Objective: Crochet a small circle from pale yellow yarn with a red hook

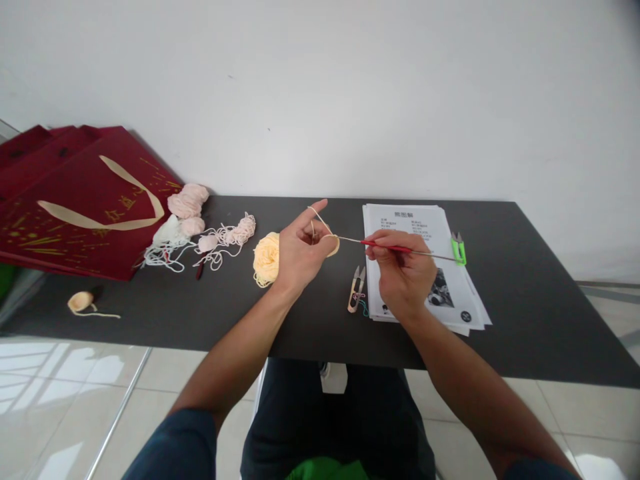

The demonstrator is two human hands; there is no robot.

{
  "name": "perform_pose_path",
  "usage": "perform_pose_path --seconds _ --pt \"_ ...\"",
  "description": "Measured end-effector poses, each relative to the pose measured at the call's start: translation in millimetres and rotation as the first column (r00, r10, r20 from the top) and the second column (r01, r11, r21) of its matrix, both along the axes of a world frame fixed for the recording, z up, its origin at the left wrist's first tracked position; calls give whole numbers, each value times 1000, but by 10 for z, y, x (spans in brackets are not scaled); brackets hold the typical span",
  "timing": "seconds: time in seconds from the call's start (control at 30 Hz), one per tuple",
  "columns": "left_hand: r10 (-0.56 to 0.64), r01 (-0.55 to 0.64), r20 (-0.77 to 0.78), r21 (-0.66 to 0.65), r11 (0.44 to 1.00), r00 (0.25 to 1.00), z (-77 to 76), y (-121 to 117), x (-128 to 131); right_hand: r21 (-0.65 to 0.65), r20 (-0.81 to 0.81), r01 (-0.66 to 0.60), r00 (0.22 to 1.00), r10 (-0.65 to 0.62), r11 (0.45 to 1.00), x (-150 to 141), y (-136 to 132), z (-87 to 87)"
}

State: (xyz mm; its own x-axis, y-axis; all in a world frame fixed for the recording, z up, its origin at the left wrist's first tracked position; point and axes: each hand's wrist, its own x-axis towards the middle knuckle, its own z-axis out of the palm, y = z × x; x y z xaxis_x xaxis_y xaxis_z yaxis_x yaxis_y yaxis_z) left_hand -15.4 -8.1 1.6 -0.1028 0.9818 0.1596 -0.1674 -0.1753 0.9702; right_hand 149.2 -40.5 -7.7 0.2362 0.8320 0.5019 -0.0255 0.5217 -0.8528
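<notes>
My left hand (pixel 301 252) pinches a small cream crochet piece (pixel 334 247) between thumb and fingers. Its index finger is raised, with a strand of yarn (pixel 319 217) looped over it. In my right hand (pixel 404 270) is a crochet hook (pixel 395 248) with a red grip, held like a pencil. The hook's thin metal tip reaches left to the crochet piece; whether it passes through a stitch is too small to tell. Just behind my left wrist lies a ball of pale yellow yarn (pixel 267 258), partly hidden by the hand.
Printed sheets (pixel 400 220) lie under my right hand. Yellow snips (pixel 356 290) rest left of them, green snips (pixel 458 249) at their right edge. Pink yarn (pixel 189 200), white yarn (pixel 169 233), dark red bags (pixel 85 200) and a small cream crocheted piece (pixel 80 302) are on the left.
</notes>
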Motion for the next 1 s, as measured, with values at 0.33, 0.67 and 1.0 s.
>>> perform_pose_path --seconds 0.33,0.67,1.0 --pt "-149 146 59 40 988 987 -47 41 -49 -78 -277 -132 955 106 988 30 109 20" --pt "-205 203 132 28 979 970 -83 31 -22 -211 -512 -369 831 219 905 3 177 -4" --pt "-109 105 154 34 994 982 -79 31 15 -296 -514 -364 840 174 883 -77 144 -37"
